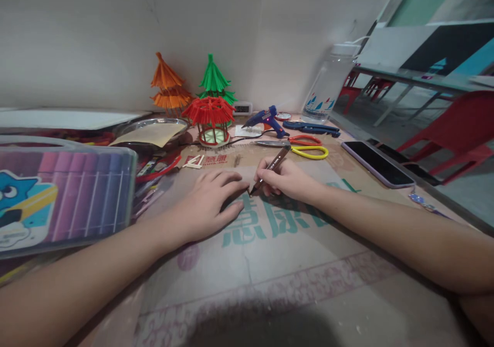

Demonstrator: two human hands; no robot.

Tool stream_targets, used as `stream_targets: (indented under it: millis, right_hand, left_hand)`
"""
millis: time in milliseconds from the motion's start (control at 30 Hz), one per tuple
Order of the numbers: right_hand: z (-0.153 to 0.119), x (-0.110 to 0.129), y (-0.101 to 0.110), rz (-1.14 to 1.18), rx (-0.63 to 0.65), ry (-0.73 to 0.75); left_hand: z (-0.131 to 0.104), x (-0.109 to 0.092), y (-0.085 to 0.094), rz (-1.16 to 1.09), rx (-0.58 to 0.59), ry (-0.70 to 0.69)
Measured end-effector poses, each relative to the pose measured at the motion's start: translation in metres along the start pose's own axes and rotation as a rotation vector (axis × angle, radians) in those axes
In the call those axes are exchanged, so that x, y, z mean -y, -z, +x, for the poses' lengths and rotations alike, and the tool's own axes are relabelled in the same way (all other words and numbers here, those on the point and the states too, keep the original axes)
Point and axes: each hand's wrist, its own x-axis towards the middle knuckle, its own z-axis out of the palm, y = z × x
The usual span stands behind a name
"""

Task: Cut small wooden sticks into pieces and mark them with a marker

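My right hand (283, 180) is closed round a dark brown marker (276, 161), which slants down to the left. The marker's tip points at a tiny piece (249, 193) on the work surface, too small to make out. Beside it, my left hand (219, 198) lies palm down with the fingers stretched out, the index fingertip close to the marker's tip. Both hands rest on a printed cardboard sheet (270, 270). Several short pale sticks (194, 162) lie beyond my left hand.
Orange (165, 82), green (214, 74) and red (209, 111) pavilion models stand by the wall. Near them are a blue glue gun (266, 118), yellow-handled scissors (309, 152), blue pliers (312, 128) and a water bottle (326, 87). A phone (376, 163) lies right; a marker case (88, 198) sits left.
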Motion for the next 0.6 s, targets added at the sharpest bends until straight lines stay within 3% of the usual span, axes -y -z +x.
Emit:
stream_targets:
  millis: [600]
  right_hand:
    - [-0.0006,0.0005,0.0008,0.010,0.034,-0.005]
  left_hand:
    - [-0.0007,0.0001,0.0001,0.013,0.008,0.002]
